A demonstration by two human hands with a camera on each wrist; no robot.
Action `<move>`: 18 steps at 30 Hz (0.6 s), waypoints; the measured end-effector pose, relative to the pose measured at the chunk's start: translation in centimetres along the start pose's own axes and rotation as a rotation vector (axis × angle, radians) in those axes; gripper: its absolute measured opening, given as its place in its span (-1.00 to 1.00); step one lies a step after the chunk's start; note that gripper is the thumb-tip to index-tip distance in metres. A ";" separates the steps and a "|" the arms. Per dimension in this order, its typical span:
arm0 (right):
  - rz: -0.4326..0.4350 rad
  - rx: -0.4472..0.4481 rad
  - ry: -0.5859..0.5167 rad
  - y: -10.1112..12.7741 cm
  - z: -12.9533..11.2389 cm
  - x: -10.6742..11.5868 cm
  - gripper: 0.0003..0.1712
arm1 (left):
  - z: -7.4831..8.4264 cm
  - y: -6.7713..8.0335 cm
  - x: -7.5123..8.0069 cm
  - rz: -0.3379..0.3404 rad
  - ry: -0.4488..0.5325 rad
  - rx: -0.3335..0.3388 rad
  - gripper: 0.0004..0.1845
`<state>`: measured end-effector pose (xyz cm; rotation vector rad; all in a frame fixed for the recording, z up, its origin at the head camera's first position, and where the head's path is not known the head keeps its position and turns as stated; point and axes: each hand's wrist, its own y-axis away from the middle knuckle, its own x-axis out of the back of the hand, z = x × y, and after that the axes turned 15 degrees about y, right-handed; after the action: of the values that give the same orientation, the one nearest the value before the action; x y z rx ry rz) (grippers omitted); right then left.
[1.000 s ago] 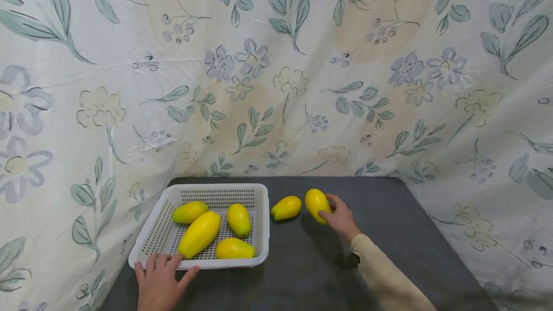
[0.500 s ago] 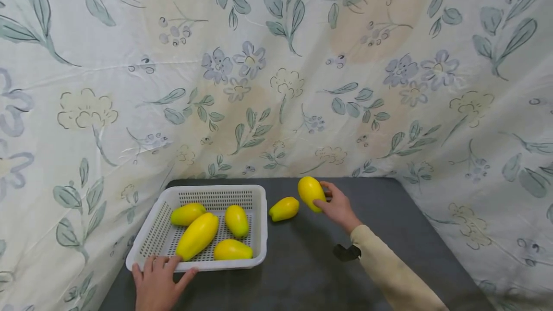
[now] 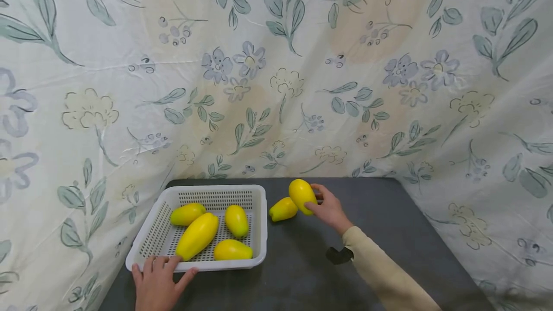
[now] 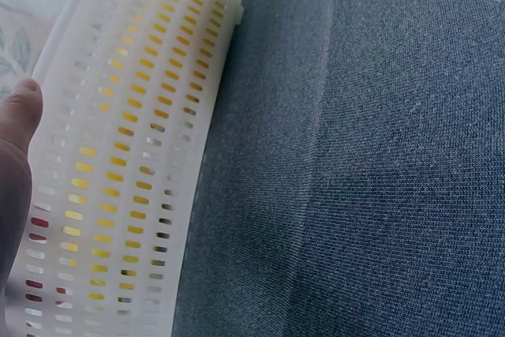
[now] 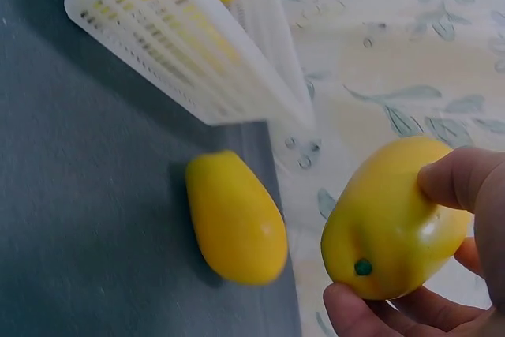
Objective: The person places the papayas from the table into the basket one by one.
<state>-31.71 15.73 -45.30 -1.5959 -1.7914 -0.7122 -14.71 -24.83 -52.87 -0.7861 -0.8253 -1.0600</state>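
In the head view my right hand (image 3: 330, 210) holds a yellow papaya (image 3: 302, 197), thumb on the near side and fingers behind it. Its green stem spot shows in the right wrist view, where the held papaya (image 5: 394, 219) is raised beside another papaya (image 5: 237, 219) lying on the table. From the head, the held one overlaps that lying papaya (image 3: 282, 209). My left hand (image 3: 157, 280) grips the near rim of a white plastic basket (image 3: 265, 224), fingers over the edge. Through the basket's slots in the left wrist view, reddish patches show near that hand (image 4: 17, 124).
Inside the basket lie several papayas, including a long one (image 3: 198, 236) and one at the near right (image 3: 233, 249). The dark table (image 3: 298, 272) ends at a floral curtain (image 3: 276, 85) behind. A black strap-like piece (image 3: 339, 255) hangs at the right wrist.
My right hand has lifted the papaya and carried it left, so it now overlaps the one on the table. My left hand stays on the basket rim.
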 end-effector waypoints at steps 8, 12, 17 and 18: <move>-0.032 0.093 -0.030 1.1 -3.1 -3.4 -0.33 | -0.1 0.0 0.2 -0.016 0.008 0.002 0.14; -0.074 0.156 -0.033 1.6 -5.2 -4.5 -0.32 | 0.0 0.0 0.2 -0.014 0.013 0.001 -0.02; -0.152 0.186 -0.039 2.0 -7.4 -5.3 -0.30 | 0.0 -0.1 0.3 -0.009 0.023 -0.007 -0.17; -0.162 0.186 -0.038 2.1 -7.6 -5.5 -0.30 | 0.0 -0.1 0.3 -0.010 0.022 -0.008 -0.14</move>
<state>-28.50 6.71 -44.43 -1.3628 -1.9699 -0.5716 -14.68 -25.01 -52.62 -0.7759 -0.8075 -1.0799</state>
